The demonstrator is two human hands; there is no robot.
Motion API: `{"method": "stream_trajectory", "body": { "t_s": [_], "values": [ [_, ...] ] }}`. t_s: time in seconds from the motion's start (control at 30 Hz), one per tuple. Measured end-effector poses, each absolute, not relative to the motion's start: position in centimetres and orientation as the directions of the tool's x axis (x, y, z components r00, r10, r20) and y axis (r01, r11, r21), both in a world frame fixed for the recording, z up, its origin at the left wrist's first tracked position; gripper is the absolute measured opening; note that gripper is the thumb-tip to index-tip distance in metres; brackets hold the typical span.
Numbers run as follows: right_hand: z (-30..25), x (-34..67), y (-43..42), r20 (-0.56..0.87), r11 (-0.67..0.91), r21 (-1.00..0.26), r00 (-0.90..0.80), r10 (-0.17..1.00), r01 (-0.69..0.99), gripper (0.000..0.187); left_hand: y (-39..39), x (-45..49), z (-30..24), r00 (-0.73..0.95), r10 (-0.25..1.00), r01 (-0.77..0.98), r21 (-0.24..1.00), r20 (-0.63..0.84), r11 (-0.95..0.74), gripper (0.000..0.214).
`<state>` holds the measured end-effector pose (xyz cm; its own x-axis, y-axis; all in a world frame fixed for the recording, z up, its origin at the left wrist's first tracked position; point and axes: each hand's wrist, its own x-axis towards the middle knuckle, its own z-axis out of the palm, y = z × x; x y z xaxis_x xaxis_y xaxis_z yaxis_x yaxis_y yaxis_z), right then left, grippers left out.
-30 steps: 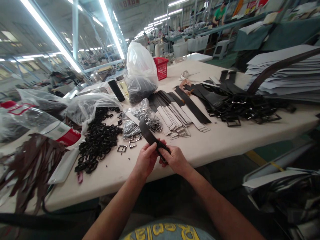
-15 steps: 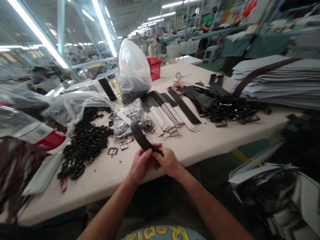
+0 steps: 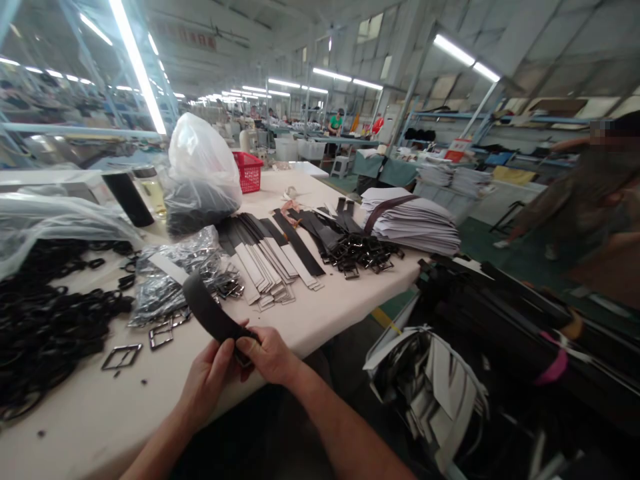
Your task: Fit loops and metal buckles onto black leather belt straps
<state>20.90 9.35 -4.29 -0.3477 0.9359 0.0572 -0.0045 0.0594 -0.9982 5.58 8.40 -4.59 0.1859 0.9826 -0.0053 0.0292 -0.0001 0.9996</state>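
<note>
Both hands meet at the near edge of the table around one end of a dark belt strap point(image 3: 209, 308). My left hand point(image 3: 213, 370) pinches the strap with the thumb on top. My right hand point(image 3: 270, 355) grips the same end from the right, its fingers closed; a dark buckle seems to be there, mostly hidden by the fingers. The strap arches up and away to the left, and its far end shows a pale backing. Beyond it lie a clear plastic bag of metal buckles point(image 3: 173, 293) and two loose square buckles, one being the nearer buckle point(image 3: 121, 357).
Black loops point(image 3: 55, 327) are heaped at left. Behind stand a filled plastic bag point(image 3: 203, 167) and a red basket point(image 3: 249, 172). Strips with pale ends point(image 3: 260, 267), buckled straps point(image 3: 357, 250) and a white stack point(image 3: 410, 220) lie rightward. A scrap-filled bin point(image 3: 430, 393) stands below; a person walks at right.
My view has swung to the right, so the table's contents sit further left and the bin and a walking person show. Both hands still hold the strap's end.
</note>
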Motion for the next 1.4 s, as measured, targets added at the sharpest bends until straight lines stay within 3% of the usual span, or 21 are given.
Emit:
{"method": "stream_trajectory", "body": {
  "t_s": [0.23, 0.4, 0.53, 0.7, 0.87, 1.03, 1.13, 1.27, 1.4],
  "values": [
    [-0.2, 21.6, 10.0, 0.151, 0.194, -0.972, -0.281, 0.948, 0.132, 0.051, 9.0, 5.7, -4.1, 0.210, 0.971, 0.151, 0.978, 0.110, -0.144, 0.060],
    [5.3, 22.6, 12.9, 0.240, 0.284, -0.950, -0.274, 0.931, 0.134, 0.058, 8.8, 5.7, -3.5, 0.126, 0.985, -0.010, 0.993, 0.121, -0.121, 0.065],
    [9.0, 24.6, 15.7, 0.297, 0.337, -0.927, -0.226, 0.928, 0.165, 0.063, 8.6, 5.7, -3.2, 0.185, 0.974, 0.014, 0.991, 0.129, -0.134, 0.051],
    [12.2, 29.4, 18.8, 0.361, 0.369, -0.871, -0.087, 0.928, 0.323, 0.072, 8.4, 5.9, -3.6, 0.243, 0.936, 0.159, 0.941, 0.255, -0.298, 0.032],
    [14.2, 36.1, 21.7, 0.352, 0.224, -0.809, 0.144, 0.925, 0.544, 0.067, 8.4, 6.0, -3.7, 0.279, 0.907, 0.270, 0.880, 0.317, -0.391, 0.027],
    [14.5, 43.0, 22.9, 0.303, -0.107, -0.687, 0.417, 0.857, 0.719, 0.043, 8.5, 6.0, -3.7, 0.321, 0.888, 0.296, 0.855, 0.330, -0.425, 0.025],
    [13.9, 45.1, 23.1, 0.365, -0.281, -0.554, 0.532, 0.764, 0.784, 0.033, 8.6, 6.1, -3.8, 0.338, 0.883, 0.305, 0.850, 0.326, -0.431, 0.024],
    [11.7, 43.3, 24.2, 0.437, -0.265, -0.400, 0.437, 0.786, 0.877, 0.032, 8.7, 6.1, -3.9, 0.364, 0.871, 0.313, 0.838, 0.328, -0.447, 0.022],
    [7.1, 37.7, 26.2, 0.318, -0.101, -0.285, 0.193, 0.928, 0.953, 0.023, 8.6, 6.1, -3.8, 0.379, 0.867, 0.320, 0.833, 0.324, -0.451, 0.022]
  ]
}}
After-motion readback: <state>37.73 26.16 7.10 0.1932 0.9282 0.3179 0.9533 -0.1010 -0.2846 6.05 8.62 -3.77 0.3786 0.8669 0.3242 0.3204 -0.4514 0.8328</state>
